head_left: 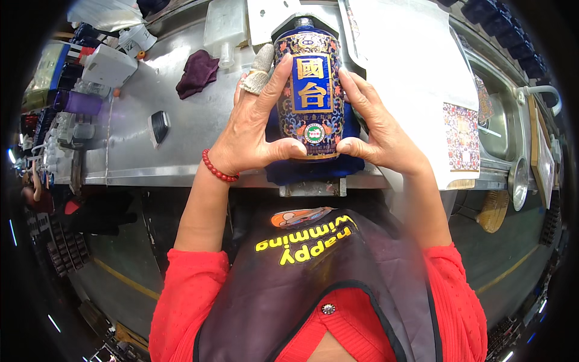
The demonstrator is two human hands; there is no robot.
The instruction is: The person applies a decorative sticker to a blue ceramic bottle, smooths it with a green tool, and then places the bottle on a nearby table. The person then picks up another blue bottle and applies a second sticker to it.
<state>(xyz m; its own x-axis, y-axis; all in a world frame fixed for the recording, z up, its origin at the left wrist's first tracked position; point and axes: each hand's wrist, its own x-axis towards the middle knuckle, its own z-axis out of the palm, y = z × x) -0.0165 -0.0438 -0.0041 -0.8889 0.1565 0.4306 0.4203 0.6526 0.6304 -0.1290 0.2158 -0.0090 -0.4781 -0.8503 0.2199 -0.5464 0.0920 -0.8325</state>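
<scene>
A blue glass bottle (312, 123) lies in front of me at the table's edge, its neck pointing away. Its front has a colourful floral pattern and a blue panel with gold characters. My left hand (250, 130) holds the left side, thumb near the bottom of the pattern; a pale fabric cover wraps one finger. On the right side, my right hand (386, 133) presses with its fingers along the edge and its thumb low. Beneath the bottle is a dark blue support or cloth (295, 172), mostly hidden by bottle and hands.
A dark purple cloth (198, 73) and a small black pad (159, 127) lie left on the metal table (136, 154). To the right are a white sheet (401, 72), a floral printed sheet (462, 139) and a sink (497, 136). A clear container (225, 24) stands behind.
</scene>
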